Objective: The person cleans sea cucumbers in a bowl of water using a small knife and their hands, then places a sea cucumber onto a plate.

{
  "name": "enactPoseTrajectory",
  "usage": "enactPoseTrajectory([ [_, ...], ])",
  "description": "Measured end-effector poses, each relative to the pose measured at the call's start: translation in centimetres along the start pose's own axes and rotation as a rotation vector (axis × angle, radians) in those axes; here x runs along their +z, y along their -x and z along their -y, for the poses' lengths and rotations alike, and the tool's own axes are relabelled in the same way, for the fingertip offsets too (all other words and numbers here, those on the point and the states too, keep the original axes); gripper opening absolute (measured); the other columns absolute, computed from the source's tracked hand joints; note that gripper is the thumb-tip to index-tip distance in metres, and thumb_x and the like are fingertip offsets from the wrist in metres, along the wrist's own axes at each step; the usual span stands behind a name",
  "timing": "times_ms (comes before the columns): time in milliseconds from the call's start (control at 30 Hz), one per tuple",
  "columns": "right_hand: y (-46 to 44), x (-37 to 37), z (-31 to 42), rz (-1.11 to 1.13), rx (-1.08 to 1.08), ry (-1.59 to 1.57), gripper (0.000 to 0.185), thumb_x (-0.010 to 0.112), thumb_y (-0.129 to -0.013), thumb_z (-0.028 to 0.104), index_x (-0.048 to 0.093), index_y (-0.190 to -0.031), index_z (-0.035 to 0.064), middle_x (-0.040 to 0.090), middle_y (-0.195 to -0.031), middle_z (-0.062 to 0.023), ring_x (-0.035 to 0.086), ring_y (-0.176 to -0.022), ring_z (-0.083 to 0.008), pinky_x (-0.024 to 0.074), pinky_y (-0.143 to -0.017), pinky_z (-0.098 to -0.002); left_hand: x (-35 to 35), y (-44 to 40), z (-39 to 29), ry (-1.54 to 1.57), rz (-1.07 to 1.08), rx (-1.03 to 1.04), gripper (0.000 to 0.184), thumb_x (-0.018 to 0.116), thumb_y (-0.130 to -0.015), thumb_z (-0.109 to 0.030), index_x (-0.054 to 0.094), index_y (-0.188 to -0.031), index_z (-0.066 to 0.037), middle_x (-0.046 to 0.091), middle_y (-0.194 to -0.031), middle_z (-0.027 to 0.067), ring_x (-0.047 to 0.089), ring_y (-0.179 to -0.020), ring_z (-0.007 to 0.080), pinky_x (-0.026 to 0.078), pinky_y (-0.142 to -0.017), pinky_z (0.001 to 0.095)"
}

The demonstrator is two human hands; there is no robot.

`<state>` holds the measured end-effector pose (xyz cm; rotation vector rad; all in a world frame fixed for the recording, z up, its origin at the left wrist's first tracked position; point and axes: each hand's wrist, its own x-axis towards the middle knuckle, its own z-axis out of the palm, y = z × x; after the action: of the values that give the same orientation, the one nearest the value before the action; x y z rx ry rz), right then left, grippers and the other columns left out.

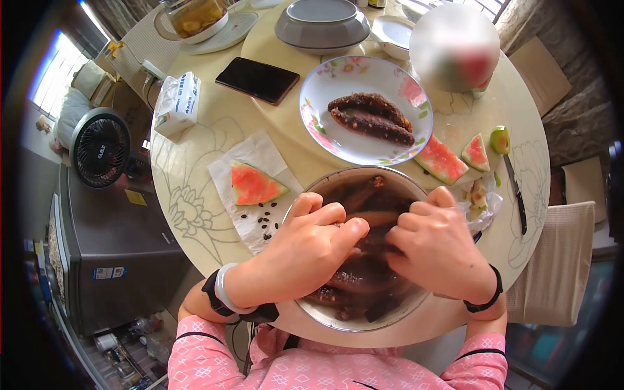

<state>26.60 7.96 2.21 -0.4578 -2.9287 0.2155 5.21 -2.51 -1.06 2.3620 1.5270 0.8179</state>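
Observation:
A metal bowl [311,320] of dark liquid holds several dark, bumpy sea cucumbers [351,281]. Above it, my left hand [305,244] is closed, with thumb and fingers pinched together. Facing it, my right hand [439,244] has its fingers curled in over the bowl's right side. A brownish strip of sea cucumber [375,218] stretches between both hands; my fingers hide its ends. Just beyond the bowl, a flowered plate [318,84] carries a sea cucumber [370,118] slit open lengthwise.
Left of the bowl, a watermelon wedge [253,184] and seeds lie on a tissue [224,170]. A phone [258,80] and a tissue pack [177,103] sit farther back. To the right are more watermelon [442,159], peelings [479,195] and a knife [517,195].

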Motion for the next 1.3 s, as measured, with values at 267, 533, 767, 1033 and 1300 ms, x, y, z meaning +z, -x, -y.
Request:
enactPoseTrajectory([
  [267, 0.3, -1.7, 1.3, -0.127, 0.013, -0.030, 0.021, 0.084, -0.060, 0.019, 0.068, -0.071, 0.0126, 0.053, -0.067, 0.0001, 0.055, -0.069, -0.0196, 0.0398, -0.077, -0.0382, -0.4, -0.3, 0.2, 0.133, -0.097, 0.017, 0.036, 0.080, -0.084, -0.017, 0.062, -0.115, -0.010, 0.066, -0.080, -0.0005, 0.059, -0.091, 0.0211, 0.035, -0.088, 0.0417],
  [533, 0.5, -2.1, 0.7, -0.194, 0.013, -0.020, 0.023, 0.084, -0.055, 0.019, 0.068, -0.072, 0.0137, 0.052, -0.067, 0.0006, 0.054, -0.068, -0.0198, 0.0382, -0.076, -0.0390, -0.9, -0.3, 0.1, 0.148, -0.044, 0.030, 0.039, 0.081, -0.083, -0.016, 0.063, -0.117, -0.010, 0.069, -0.089, -0.0008, 0.059, -0.093, 0.0196, 0.034, -0.088, 0.0413],
  [767, 1.1, -4.0, -0.1, -0.174, 0.039, -0.030, 0.023, 0.082, -0.053, 0.016, 0.069, -0.072, 0.0132, 0.053, -0.064, 0.0005, 0.052, -0.065, -0.0205, 0.0377, -0.075, -0.0394, -0.9, -0.2, 0.4, 0.256, -0.061, -0.016, 0.040, 0.078, -0.083, -0.008, 0.060, -0.119, -0.011, 0.069, -0.094, -0.0011, 0.062, -0.096, 0.0192, 0.033, -0.091, 0.0406],
  [1033, 1.4, -4.5, 0.0, -0.142, 0.060, -0.009, 0.018, 0.082, -0.062, 0.020, 0.070, -0.073, 0.0130, 0.055, -0.067, 0.0016, 0.055, -0.069, -0.0182, 0.0405, -0.082, -0.0380, -0.9, 0.1, 0.7, 0.308, -0.047, -0.005, 0.053, 0.064, -0.078, 0.009, 0.054, -0.128, -0.006, 0.069, -0.111, 0.0037, 0.061, -0.104, 0.0228, 0.032, -0.099, 0.0403],
  [1300, 1.5, -4.5, 0.2, -0.149, 0.059, 0.003, 0.017, 0.081, -0.062, 0.020, 0.069, -0.072, 0.0132, 0.054, -0.067, 0.0019, 0.055, -0.069, -0.0174, 0.0401, -0.081, -0.0378, -1.4, 0.0, 0.8, 0.397, 0.031, -0.045, 0.059, 0.061, -0.079, 0.010, 0.052, -0.135, -0.004, 0.069, -0.114, 0.0072, 0.057, -0.111, 0.0263, 0.033, -0.104, 0.0399],
])
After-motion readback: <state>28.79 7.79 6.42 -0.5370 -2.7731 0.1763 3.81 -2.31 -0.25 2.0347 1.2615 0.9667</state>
